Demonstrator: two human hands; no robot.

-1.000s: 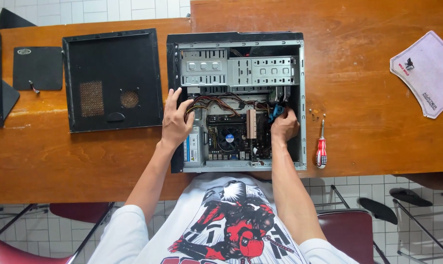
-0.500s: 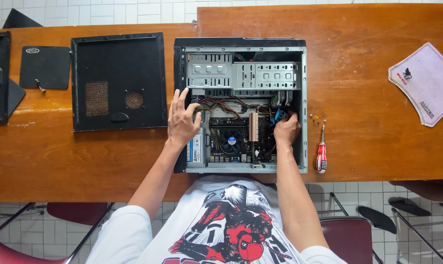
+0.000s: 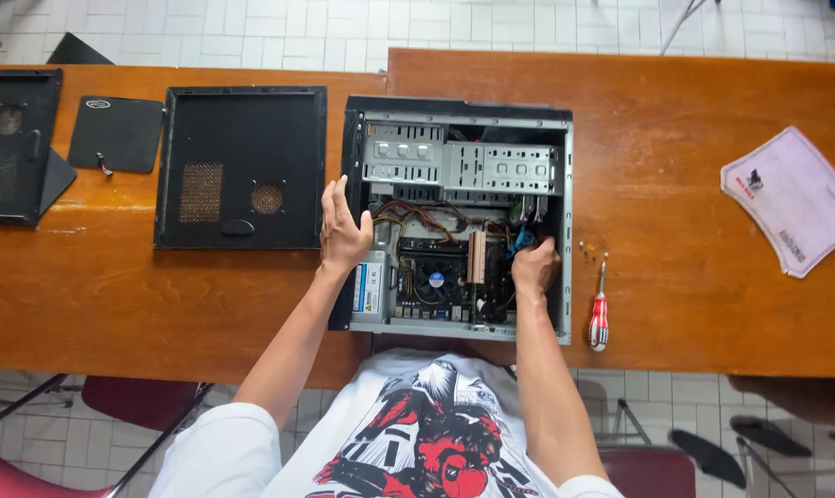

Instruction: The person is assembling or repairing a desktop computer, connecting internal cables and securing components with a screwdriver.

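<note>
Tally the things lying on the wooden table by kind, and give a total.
Open computer case: 1
Black panels (large side panel, left-edge panel, small flat one): 3
Red-handled screwdriver: 1
Pale cloth mat: 1
Total: 6

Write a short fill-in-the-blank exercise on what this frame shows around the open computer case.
1. The left hand rests on the ____ edge of the open computer case.
2. The screwdriver beside the case has a ____ handle.
3. The right hand reaches ____ the case.
4. The black side panel lies to the ____ of the case.

Missing words: left; red; inside; left
</note>
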